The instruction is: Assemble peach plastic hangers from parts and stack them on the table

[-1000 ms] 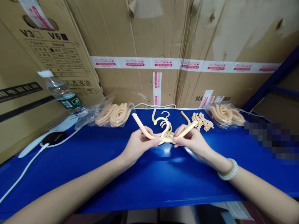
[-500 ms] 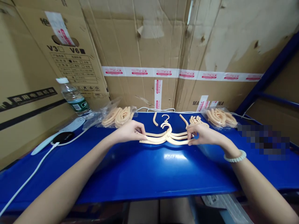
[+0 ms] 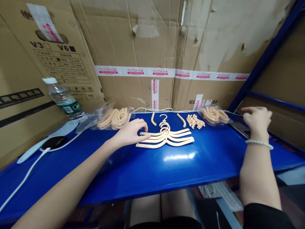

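Observation:
Several cream plastic clothes hangers (image 3: 156, 145) lie nested on the blue table, hooks pointing away from me. My left hand (image 3: 131, 132) is at their left ends, thumb and fingers apart around the tips; it may be touching one. Off to the right, my right hand (image 3: 257, 118) is raised with a finger stretched out, holding nothing I can see. Beneath it lies a flat dark device (image 3: 239, 128), partly in view. Behind the hangers are a loose hook (image 3: 163, 117), two loose hanger arms (image 3: 153, 119) (image 3: 181, 120) and a pile of small hooks (image 3: 195, 121).
Clear bags of hanger parts lie at the back left (image 3: 115, 118) and back right (image 3: 213, 114). A water bottle (image 3: 64, 98), a pale blue paddle-shaped item (image 3: 51, 135) and a black round object with a white cable (image 3: 54, 142) are at left. Cardboard (image 3: 138, 47) walls the back.
My right hand has let go of the front hanger and moved far right. My left hand has loosened from the hanger's left end. The hangers now lie flat, and the view has shifted slightly.

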A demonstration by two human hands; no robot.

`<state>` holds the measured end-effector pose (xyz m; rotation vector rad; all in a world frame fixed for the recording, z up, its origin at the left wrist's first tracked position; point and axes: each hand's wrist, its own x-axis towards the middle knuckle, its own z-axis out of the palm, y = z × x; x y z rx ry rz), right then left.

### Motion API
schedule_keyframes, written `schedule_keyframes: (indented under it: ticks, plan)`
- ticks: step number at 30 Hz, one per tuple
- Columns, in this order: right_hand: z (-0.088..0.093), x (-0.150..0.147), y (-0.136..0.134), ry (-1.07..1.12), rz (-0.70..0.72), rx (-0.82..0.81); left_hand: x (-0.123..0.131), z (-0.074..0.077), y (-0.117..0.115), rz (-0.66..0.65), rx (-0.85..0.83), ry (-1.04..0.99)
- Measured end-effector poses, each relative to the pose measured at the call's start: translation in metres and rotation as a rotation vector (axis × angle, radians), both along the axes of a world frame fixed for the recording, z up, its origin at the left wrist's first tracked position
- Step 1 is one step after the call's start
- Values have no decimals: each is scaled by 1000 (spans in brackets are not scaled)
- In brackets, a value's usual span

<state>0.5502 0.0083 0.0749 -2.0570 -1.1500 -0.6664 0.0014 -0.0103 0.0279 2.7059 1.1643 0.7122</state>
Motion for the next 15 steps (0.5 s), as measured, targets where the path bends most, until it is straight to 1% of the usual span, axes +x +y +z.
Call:
schedule_keyframes:
  ticks: [1,3,5,9,12,15]
  plan:
    - [-6,16,0,141,-66,-75,-1,-1,1,4,15,-8]
    - [-19,35,-1,288,-96,-152,-3,-2,4,7,39,-21]
    - [-30,41,1,317,-75,-161,-5,-4,7,1,52,-27]
    - [-47,39,6,351,-50,-157,-9,-8,12,-5,49,-28]
    - [-51,38,8,370,-57,-144,-11,-9,14,-10,51,-27]
    - [-46,36,6,348,-73,-91,-11,-8,15,-11,62,-41]
